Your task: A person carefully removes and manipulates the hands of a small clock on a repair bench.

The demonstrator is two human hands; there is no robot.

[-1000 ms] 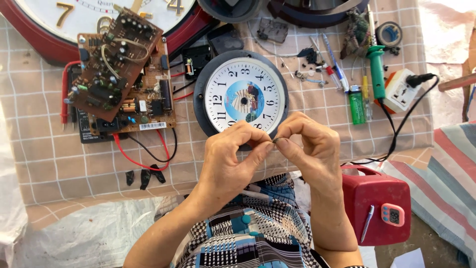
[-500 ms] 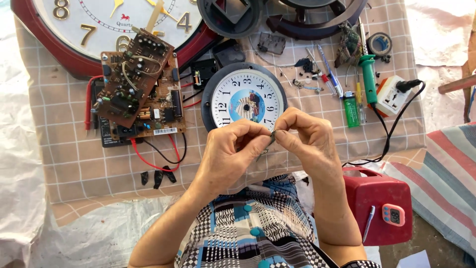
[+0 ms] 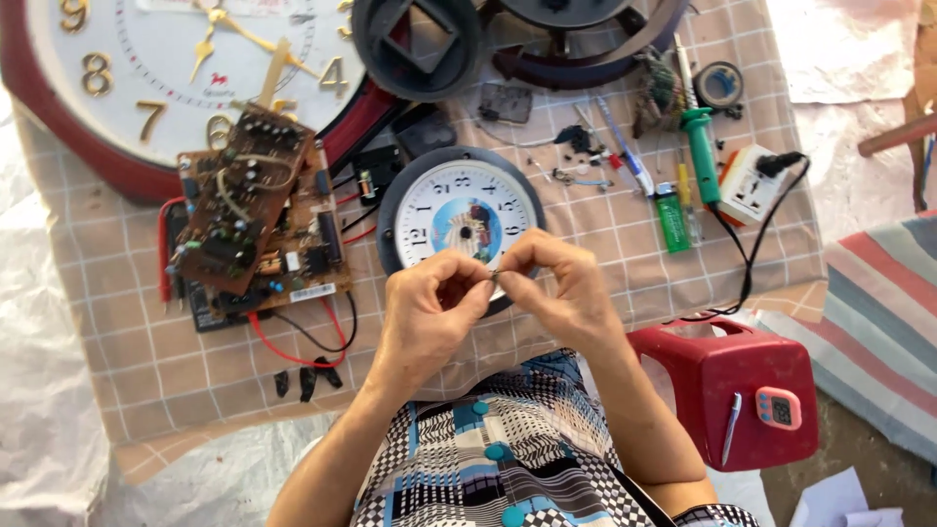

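Fingertips of left hand [image 3: 429,303] and right hand [image 3: 561,288] pinch a tiny metal part [image 3: 494,275] between them, directly above the small clock face [image 3: 459,210].

A tiny metal part [image 3: 494,274], too small to identify, is pinched between the fingertips of the left hand [image 3: 429,307] and right hand [image 3: 564,290], held just above the lower rim of a small round clock [image 3: 444,200] with a white dial, dark bezel and blue centre picture, lying face-up on a checked cloth [image 3: 605,234].
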